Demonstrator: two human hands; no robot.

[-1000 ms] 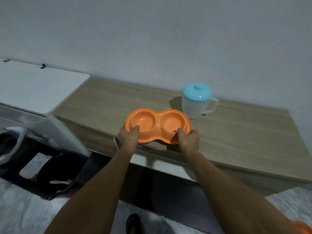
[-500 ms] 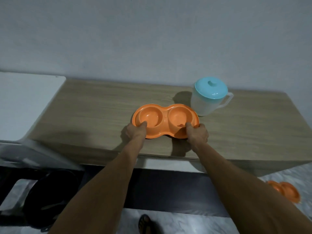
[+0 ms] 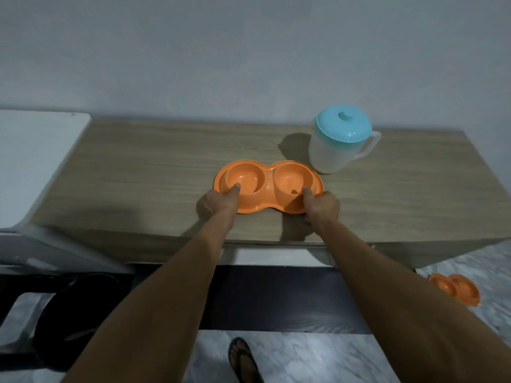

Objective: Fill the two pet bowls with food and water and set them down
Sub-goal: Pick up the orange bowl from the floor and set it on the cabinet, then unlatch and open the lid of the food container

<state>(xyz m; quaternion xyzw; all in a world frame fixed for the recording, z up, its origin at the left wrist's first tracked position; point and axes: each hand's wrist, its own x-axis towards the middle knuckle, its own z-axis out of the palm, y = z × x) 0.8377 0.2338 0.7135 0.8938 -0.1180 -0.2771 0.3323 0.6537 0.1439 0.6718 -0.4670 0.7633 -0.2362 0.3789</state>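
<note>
An orange double pet bowl (image 3: 267, 180) rests on the wooden counter (image 3: 138, 172), both of its wells empty. My left hand (image 3: 218, 203) grips its near left rim, thumb inside the left well. My right hand (image 3: 322, 207) grips the near right rim, thumb over the edge of the right well. A translucent pitcher with a light blue lid (image 3: 338, 142) stands just behind the bowl's right end, handle pointing right. A second orange double bowl (image 3: 455, 291) lies on the floor at the lower right.
A white surface (image 3: 36, 156) adjoins the counter on the left. Below it sits a dark round bin (image 3: 80, 316). The floor is marbled tile, and a foot in a sandal (image 3: 244, 360) shows at the bottom. A plain wall backs the counter.
Both hands have carried the orange bowl from the counter's front edge further back, closer to the pitcher. The view has shifted right, bringing the second bowl on the floor into sight.
</note>
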